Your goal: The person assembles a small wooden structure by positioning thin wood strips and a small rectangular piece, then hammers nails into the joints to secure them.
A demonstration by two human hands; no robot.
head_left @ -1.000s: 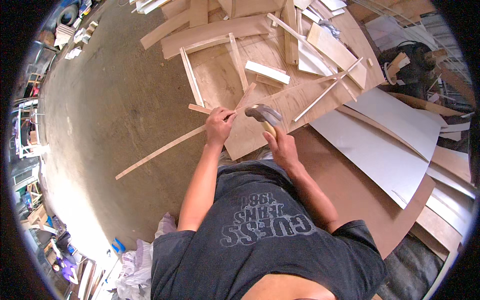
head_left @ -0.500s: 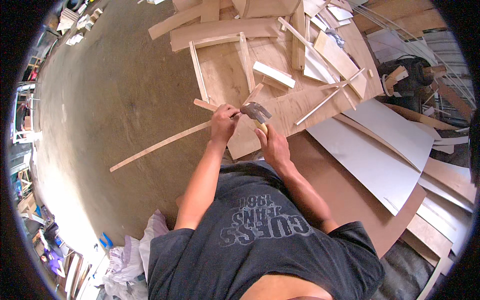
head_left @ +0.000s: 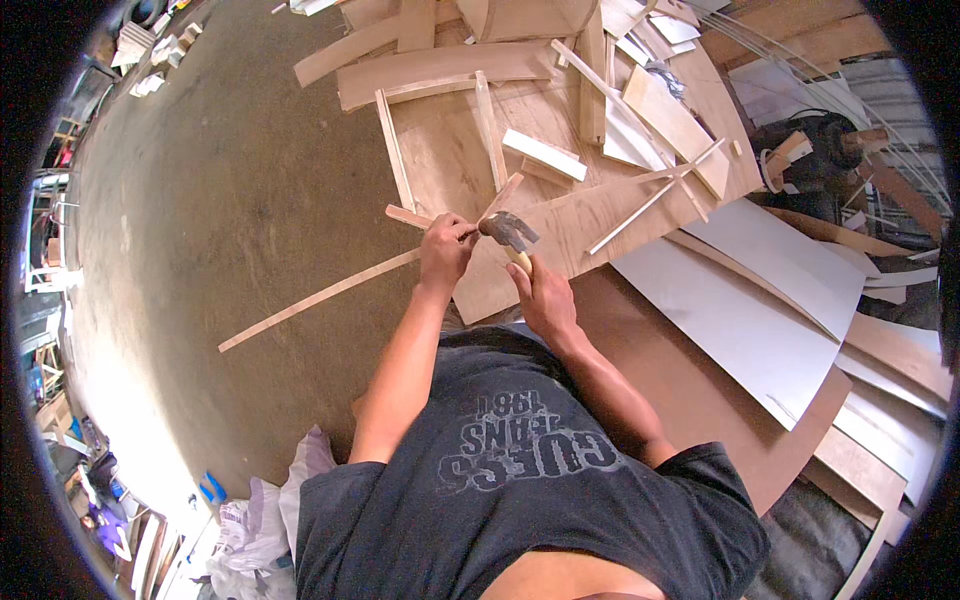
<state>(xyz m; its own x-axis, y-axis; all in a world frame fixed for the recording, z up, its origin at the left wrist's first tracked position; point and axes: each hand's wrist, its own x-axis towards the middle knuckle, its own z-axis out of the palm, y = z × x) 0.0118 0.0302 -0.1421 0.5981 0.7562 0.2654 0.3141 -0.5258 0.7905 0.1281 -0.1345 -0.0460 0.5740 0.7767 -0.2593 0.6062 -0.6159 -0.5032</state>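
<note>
My right hand [head_left: 547, 297] is wrapped round the pale handle of a claw hammer [head_left: 510, 229]. The hammer's head is right beside the fingertips of my left hand [head_left: 446, 252]. Those left fingers are pinched together; whatever small thing they grip is too hidden to name. Under or behind my left hand, a long thin wooden strip [head_left: 318, 297] runs out to the left over the floor. Short wooden strips also meet there: one strip [head_left: 405, 215] pokes out on the left, another strip [head_left: 505, 192] on the far right side. Their joint is covered by my hand.
A plywood sheet [head_left: 560, 235] carries a slim wooden frame [head_left: 398, 150], a white-faced block [head_left: 545, 155] and several loose boards and strips. White-faced panels [head_left: 745, 320] lie on the right. A white sack [head_left: 250, 525] sits at the lower left, near the concrete floor [head_left: 250, 180].
The hammer head and both hands stay close together, almost unmoved. The whole view has shifted slightly.
</note>
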